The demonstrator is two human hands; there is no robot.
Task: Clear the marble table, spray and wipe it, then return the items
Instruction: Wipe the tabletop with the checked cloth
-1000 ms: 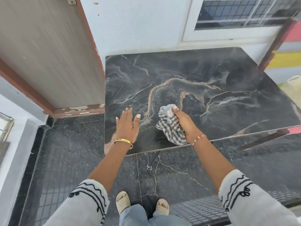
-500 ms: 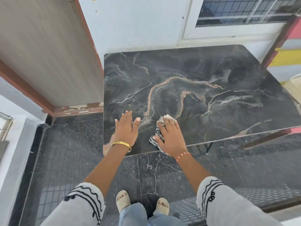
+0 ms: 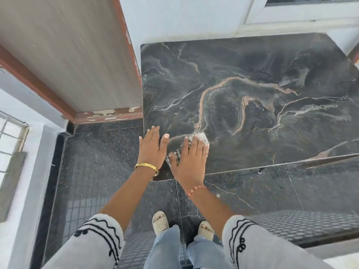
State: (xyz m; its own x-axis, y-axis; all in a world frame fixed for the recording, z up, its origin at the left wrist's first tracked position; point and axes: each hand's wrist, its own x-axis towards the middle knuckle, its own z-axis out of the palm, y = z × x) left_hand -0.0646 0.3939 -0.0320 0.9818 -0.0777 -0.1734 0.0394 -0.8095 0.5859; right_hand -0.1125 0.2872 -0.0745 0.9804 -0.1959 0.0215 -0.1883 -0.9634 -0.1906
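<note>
The step in hand looks like the wiping. To do it well, I think the right hand (image 3: 189, 158) should press the cloth flat and push it in long, even strokes over the whole marble worktop (image 3: 252, 98), going right up to the edges and corners so no spot is missed. The left hand (image 3: 152, 150) can help by holding the worktop steady so it does not wobble.

The checked cloth (image 3: 194, 144) lies on the near left part of the worktop, close to its front edge. It is under the right hand, which lies flat on it with the fingers straight and pressing down. Only small bits of the cloth peek out past the fingertips and beside the thumb. The left hand is just beside it, to the left, near the worktop's left edge. It is flat too, with straight fingers resting on the bare stone, and it holds nothing. The two hands are near each other but do not touch.

No other things can be seen on the worktop.
</note>
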